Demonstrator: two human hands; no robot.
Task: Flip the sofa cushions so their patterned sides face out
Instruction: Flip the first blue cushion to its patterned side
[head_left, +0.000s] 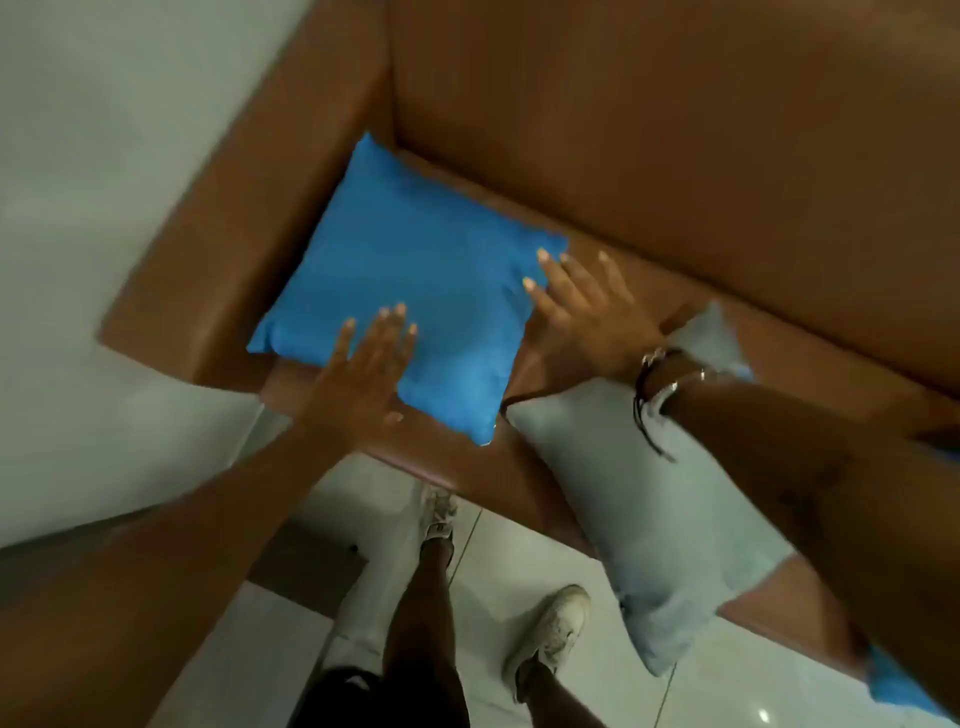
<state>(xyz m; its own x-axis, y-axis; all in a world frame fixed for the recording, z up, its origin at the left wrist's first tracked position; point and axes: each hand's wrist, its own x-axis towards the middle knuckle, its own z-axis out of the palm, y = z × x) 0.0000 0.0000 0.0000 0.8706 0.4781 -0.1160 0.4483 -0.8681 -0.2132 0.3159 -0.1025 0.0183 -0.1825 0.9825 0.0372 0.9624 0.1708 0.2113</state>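
I had both hands, left hand (363, 371) and right hand (587, 312), fingers spread flat, reaching the plain blue cushion (410, 291); next: grab edges, flip.

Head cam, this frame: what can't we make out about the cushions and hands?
- Blue cushion: underside hidden against the sofa seat; no pattern visible.
- Grey cushion: top part covered by the right forearm; far side unseen.
- Blue patch at the bottom right: cut off by the frame edge, identity unclear.
- Left hand, right hand: motion-blurred, so whether they touch the cushion cannot be told.
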